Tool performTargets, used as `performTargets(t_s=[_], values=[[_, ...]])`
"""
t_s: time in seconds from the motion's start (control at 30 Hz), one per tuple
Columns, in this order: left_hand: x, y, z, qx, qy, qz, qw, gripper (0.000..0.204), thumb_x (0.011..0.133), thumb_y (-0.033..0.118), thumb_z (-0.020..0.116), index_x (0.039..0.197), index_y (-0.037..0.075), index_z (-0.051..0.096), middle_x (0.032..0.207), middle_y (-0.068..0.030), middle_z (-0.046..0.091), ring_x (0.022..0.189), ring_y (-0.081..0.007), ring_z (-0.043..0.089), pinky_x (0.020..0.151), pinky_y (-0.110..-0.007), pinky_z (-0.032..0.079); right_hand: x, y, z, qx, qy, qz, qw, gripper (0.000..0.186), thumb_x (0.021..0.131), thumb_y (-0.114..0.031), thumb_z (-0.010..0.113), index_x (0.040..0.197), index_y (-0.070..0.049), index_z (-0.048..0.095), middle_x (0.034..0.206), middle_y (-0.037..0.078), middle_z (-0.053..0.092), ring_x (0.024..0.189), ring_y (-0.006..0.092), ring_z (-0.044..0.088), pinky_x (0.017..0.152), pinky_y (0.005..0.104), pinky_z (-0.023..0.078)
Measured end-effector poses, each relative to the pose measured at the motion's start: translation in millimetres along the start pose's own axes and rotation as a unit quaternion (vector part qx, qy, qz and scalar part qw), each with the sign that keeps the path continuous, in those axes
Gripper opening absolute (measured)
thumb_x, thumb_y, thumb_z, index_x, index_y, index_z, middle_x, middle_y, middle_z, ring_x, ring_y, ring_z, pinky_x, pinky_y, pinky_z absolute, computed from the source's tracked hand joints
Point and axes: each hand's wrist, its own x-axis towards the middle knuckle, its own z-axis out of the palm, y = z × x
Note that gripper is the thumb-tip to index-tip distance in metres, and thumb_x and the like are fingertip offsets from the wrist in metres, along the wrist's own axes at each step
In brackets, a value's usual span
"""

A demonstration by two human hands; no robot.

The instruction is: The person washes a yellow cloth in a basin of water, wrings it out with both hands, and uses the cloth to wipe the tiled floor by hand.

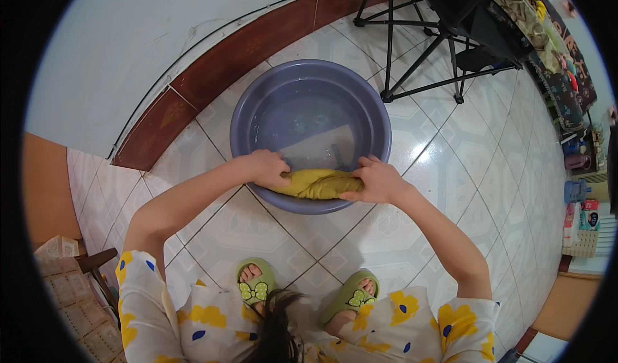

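A round purple-blue plastic basin [242, 105] with water in it stands on the tiled floor before me. At its near side I hold a bunched, wet-looking yellow cloth [315, 184] stretched between both hands. My left hand [265, 168] grips the cloth's left end, fingers curled round it. The right end is gripped by my right hand [376, 181], thumb on the near side. The cloth lies along the inside of the near rim, low in the basin. What the curled fingertips do under the cloth is hidden.
A black folding chair [418, 73] stands beyond the basin to the right. A wall with a red-brown tiled skirting [219, 79] curves past on the left. My feet in green slippers [254, 279] are on the floor below the basin. A cloth-covered seat [71, 298] is at lower left.
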Motion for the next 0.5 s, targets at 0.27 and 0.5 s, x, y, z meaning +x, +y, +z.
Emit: performTargets(t_s=[0.27, 0.5], values=[[20, -4, 0, -0.025, -0.085, -0.01, 0.996, 0.059, 0.059, 0.042, 0.065, 0.109, 0.012, 0.06, 0.101, -0.0166, 0.061, 0.095, -0.03, 0.058, 0.08, -0.038, 0.046, 70, 8, 6, 0.001, -0.293, 0.009, 0.956, 0.054, 0.059, -0.038, 0.068, 0.094, 0.002, 0.061, 0.088, 0.015, 0.063, 0.084, 0.0292, 0.059, 0.072, 0.0366, 0.047], [7, -11, -5, -0.162, 0.203, -0.062, 0.964, 0.047, 0.055, 0.026, 0.067, 0.097, 0.005, 0.063, 0.09, -0.0175, 0.063, 0.089, -0.0325, 0.059, 0.078, -0.037, 0.047, 74, 40, 21, 0.366, -0.07, 0.117, 0.921, 0.021, 0.06, -0.012, 0.057, 0.072, 0.005, 0.056, 0.065, 0.01, 0.056, 0.059, 0.0198, 0.055, 0.053, 0.0306, 0.044]])
